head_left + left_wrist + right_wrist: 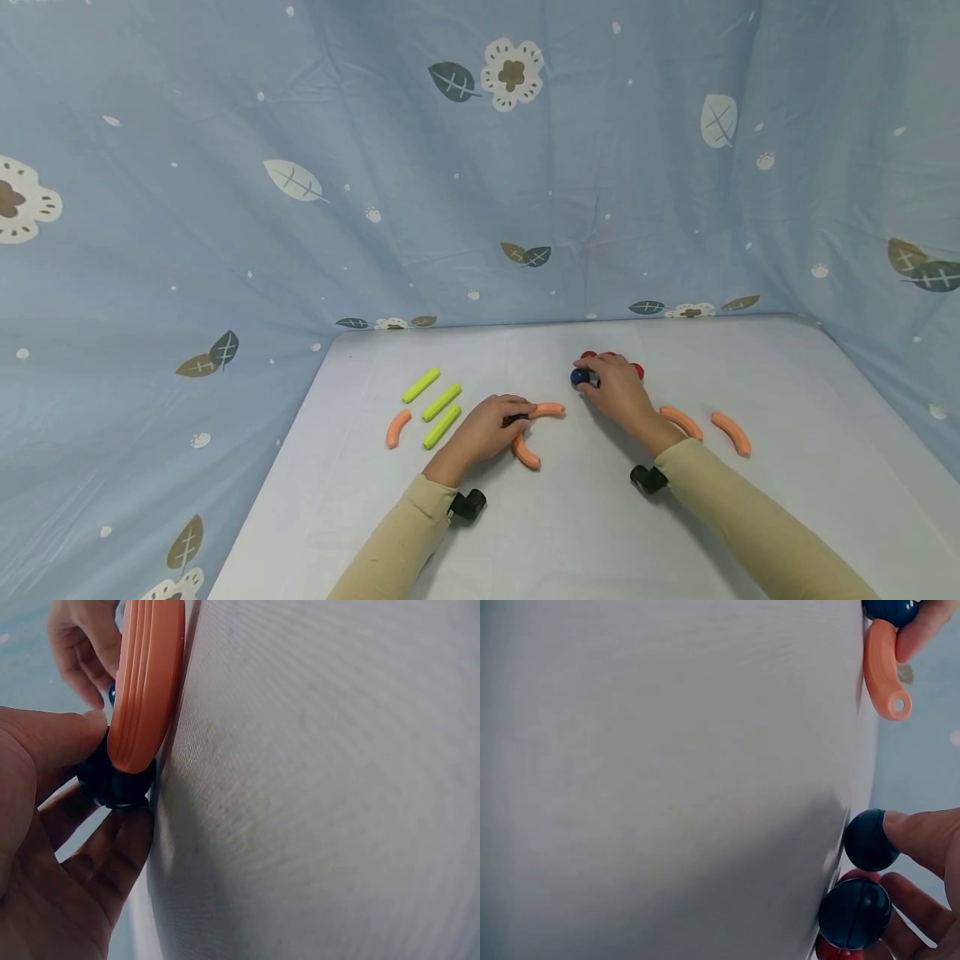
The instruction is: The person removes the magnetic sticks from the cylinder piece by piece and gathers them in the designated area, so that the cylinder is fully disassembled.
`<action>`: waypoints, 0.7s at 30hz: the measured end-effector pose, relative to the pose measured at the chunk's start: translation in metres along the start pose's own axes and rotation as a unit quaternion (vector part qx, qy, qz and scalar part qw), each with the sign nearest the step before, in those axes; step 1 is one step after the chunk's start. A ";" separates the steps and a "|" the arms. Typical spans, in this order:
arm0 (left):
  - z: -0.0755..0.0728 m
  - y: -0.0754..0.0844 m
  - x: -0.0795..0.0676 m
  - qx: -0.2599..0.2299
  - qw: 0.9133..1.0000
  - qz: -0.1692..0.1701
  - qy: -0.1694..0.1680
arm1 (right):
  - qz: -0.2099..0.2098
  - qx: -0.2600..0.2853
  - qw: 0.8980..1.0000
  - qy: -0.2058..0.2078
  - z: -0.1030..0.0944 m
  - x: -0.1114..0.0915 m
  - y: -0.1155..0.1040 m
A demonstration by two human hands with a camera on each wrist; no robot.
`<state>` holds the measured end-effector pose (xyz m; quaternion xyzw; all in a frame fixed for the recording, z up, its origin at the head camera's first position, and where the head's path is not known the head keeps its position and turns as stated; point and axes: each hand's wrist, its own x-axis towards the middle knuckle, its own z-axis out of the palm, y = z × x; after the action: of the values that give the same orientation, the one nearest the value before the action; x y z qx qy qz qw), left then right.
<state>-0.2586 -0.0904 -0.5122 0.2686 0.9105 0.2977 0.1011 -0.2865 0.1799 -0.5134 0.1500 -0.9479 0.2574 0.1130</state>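
Note:
My left hand [491,429] pinches a dark blue ball [116,776] between thumb and fingers, low over the white table. One curved orange rod [146,690] meets this ball. From above, one orange rod [549,410] points right from my fingertips and another orange rod [527,452] points toward the near side. My right hand [621,393] holds a dark blue ball [580,377] at its fingertips, the thumb against its side. A second dark blue ball [855,915] sits beside it, near the other fingers. Red balls [637,371] lie partly hidden behind this hand.
Several yellow-green rods [422,385] lie left of my left hand, with a curved orange rod [398,428] beside them. Two more orange rods, one close to my right wrist [681,423] and one farther right [731,434], rest on the table [600,533]. A blue patterned cloth [420,208] hangs behind.

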 end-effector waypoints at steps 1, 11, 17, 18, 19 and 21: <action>0.000 0.000 0.000 0.001 1.000 -0.002 0.000 | 0.000 0.000 1.000 0.003 0.000 -0.001 0.000; 0.000 -0.001 0.000 -0.005 1.000 -0.009 0.000 | -0.028 -0.015 0.999 0.025 -0.003 -0.011 -0.003; 0.001 -0.003 0.000 -0.012 1.000 -0.002 0.005 | -0.043 -0.023 0.998 0.032 -0.006 -0.017 -0.006; 0.001 -0.004 0.000 -0.016 1.000 -0.001 0.005 | -0.046 -0.024 0.998 0.034 -0.006 -0.018 -0.006; 0.001 -0.004 0.000 -0.018 1.000 -0.001 0.005 | -0.049 -0.023 0.998 0.035 -0.006 -0.018 -0.006; 0.000 -0.004 -0.001 -0.026 1.000 -0.002 0.004 | -0.051 -0.018 0.998 0.036 -0.007 -0.020 -0.006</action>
<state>-0.2598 -0.0934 -0.5145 0.2631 0.9034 0.3218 0.1053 -0.2651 0.1831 -0.5111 0.1871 -0.9387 0.2397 0.1624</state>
